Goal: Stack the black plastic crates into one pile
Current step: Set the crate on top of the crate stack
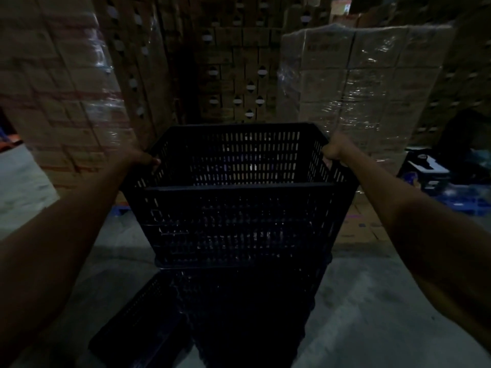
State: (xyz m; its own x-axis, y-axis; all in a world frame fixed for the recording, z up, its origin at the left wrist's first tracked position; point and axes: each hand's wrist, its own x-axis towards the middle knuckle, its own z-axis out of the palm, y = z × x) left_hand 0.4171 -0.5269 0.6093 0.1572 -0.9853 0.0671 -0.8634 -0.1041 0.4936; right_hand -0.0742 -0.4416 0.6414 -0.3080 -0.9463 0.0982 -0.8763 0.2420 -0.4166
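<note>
A black slotted plastic crate [233, 208] fills the middle of the head view, open side up. My left hand [140, 158] grips its left rim and my right hand [336, 151] grips its right rim. Directly under it sits another black crate [239, 301], dim and partly hidden by the upper one. The held crate's base lies at about the lower crate's top edge; whether they touch is too dark to tell. A further dark crate part [143, 325] shows at the lower left.
Tall stacks of shrink-wrapped cardboard boxes [358, 83] stand close behind and to both sides. Grey concrete floor [366, 301] lies to the right and left. Flat cartons [364, 224] and blue and black clutter [435, 179] lie at the right.
</note>
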